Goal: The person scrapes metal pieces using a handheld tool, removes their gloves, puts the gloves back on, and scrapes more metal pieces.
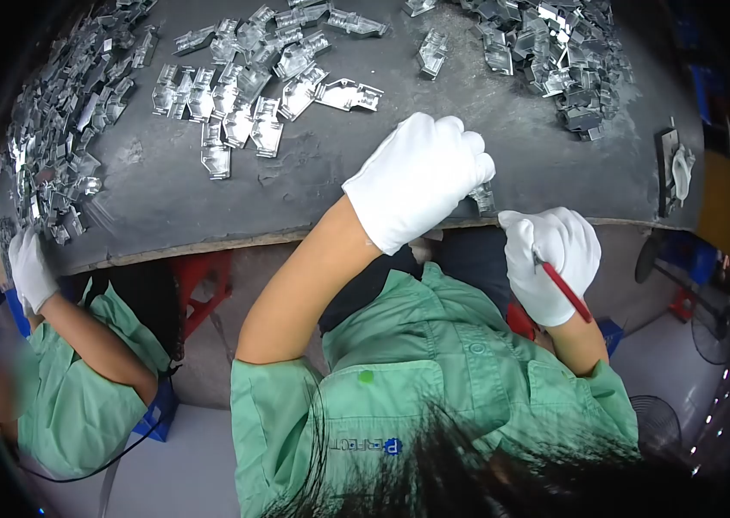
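My left hand [425, 177], in a white glove, is closed above the table's near edge. Its fingers hold a shiny metal part [483, 198], mostly hidden beneath the hand. Just right of it, my right hand [555, 263], also gloved in white, is closed around a slim red-handled tool [565, 289]. The handle sticks out behind the fist towards my body; the working end is hidden, so its kind cannot be made out. The two hands are apart by a small gap.
Loose metal parts [240, 95] lie beyond my left hand. Heaps of similar parts fill the far right [572, 65] and the left side [72, 112]. A co-worker's gloved hand [30, 269] is at the left edge. A small block with a white rag [681, 173] sits at right.
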Action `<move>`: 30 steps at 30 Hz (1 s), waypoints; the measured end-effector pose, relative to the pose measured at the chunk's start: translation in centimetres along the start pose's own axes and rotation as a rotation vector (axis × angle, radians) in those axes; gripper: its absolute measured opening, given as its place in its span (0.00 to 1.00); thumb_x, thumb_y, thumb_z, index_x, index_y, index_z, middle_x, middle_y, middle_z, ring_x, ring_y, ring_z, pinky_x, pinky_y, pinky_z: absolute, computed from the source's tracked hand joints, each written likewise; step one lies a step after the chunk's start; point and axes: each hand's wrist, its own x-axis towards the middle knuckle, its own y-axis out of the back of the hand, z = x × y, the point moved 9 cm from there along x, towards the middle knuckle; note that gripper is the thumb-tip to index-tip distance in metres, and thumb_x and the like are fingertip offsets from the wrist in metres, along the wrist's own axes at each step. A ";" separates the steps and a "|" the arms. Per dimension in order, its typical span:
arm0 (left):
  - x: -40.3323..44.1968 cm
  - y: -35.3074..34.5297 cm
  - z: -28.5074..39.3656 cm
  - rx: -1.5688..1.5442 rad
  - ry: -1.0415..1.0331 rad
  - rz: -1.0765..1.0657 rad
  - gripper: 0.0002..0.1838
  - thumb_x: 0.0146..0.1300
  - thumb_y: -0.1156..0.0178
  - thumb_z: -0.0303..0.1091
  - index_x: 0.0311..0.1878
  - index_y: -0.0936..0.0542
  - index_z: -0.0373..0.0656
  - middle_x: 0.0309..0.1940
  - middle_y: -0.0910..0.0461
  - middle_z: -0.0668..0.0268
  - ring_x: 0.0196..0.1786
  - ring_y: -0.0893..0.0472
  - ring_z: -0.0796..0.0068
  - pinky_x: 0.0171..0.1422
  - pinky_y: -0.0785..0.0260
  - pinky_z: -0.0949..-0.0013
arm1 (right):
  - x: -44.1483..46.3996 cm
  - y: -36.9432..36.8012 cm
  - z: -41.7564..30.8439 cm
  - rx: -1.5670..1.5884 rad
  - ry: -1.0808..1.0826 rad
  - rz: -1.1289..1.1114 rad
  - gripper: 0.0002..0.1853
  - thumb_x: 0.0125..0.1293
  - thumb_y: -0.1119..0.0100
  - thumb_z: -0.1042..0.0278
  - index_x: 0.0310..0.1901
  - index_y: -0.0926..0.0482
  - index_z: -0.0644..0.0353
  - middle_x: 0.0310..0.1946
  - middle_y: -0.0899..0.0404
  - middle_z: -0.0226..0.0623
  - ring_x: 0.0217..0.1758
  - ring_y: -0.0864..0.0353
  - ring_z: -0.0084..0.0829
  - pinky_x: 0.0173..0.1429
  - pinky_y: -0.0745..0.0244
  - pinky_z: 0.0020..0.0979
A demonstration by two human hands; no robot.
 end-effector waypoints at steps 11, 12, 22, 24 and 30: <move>0.3 0.1 -0.1 -0.012 -0.006 0.016 0.11 0.53 0.38 0.27 0.40 0.18 0.50 0.28 0.23 0.67 0.35 0.21 0.60 0.37 0.27 0.59 | -3.6 -2.1 7.8 0.789 -0.910 0.051 0.21 0.80 0.51 0.60 0.33 0.18 0.67 0.29 0.15 0.38 0.21 0.23 0.22 0.30 0.28 0.25; 0.3 -0.1 -0.2 -0.017 0.011 -0.014 0.10 0.52 0.37 0.27 0.40 0.18 0.49 0.28 0.22 0.67 0.35 0.20 0.61 0.37 0.27 0.59 | -3.7 -1.9 7.5 0.853 -0.857 0.092 0.18 0.78 0.49 0.64 0.32 0.18 0.66 0.28 0.15 0.37 0.21 0.23 0.24 0.30 0.27 0.26; 0.3 -0.5 -0.3 -0.010 0.046 -0.065 0.11 0.52 0.37 0.27 0.40 0.16 0.50 0.30 0.20 0.67 0.36 0.20 0.60 0.38 0.26 0.58 | -0.5 -0.9 0.9 0.041 -0.006 -0.092 0.05 0.65 0.36 0.69 0.31 0.21 0.55 0.23 0.22 0.30 0.24 0.24 0.33 0.33 0.27 0.34; 0.4 -0.5 -0.4 -0.027 0.051 -0.077 0.11 0.53 0.37 0.27 0.40 0.16 0.49 0.30 0.20 0.67 0.37 0.20 0.60 0.38 0.27 0.58 | -1.4 -2.3 5.5 0.455 -0.563 -0.147 0.11 0.73 0.42 0.63 0.33 0.20 0.58 0.24 0.19 0.33 0.24 0.22 0.28 0.32 0.26 0.29; 0.4 -0.2 -0.2 -0.009 0.036 -0.036 0.09 0.56 0.37 0.26 0.40 0.16 0.49 0.29 0.22 0.67 0.35 0.21 0.61 0.38 0.28 0.58 | -5.7 -3.1 10.5 1.082 -0.965 0.191 0.19 0.80 0.50 0.57 0.37 0.19 0.65 0.30 0.14 0.40 0.24 0.18 0.24 0.30 0.26 0.23</move>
